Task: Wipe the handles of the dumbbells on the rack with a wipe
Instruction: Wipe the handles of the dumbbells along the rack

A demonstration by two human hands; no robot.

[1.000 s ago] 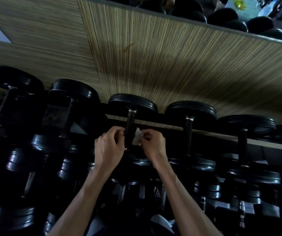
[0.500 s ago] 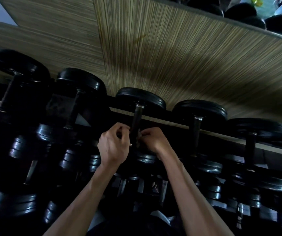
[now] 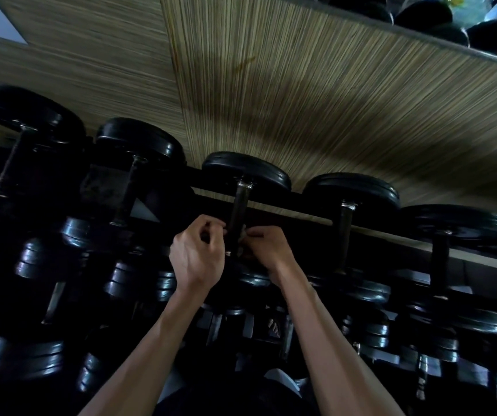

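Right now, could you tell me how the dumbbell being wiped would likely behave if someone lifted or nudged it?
The dumbbell would probably feel heavy for its size, given its thick black end discs. Those round ends suggest it could roll once off the rack. Its slim handle, where the left hand and right hand pinch, looks rigid.

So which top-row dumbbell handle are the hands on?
The third handle from the left; left hand and right hand pinch it, the others are untouched.

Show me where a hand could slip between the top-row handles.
Open gaps flank the handle both hands work: toward the left neighbour's handle and the right neighbour's handle. The lower rows are crowded.
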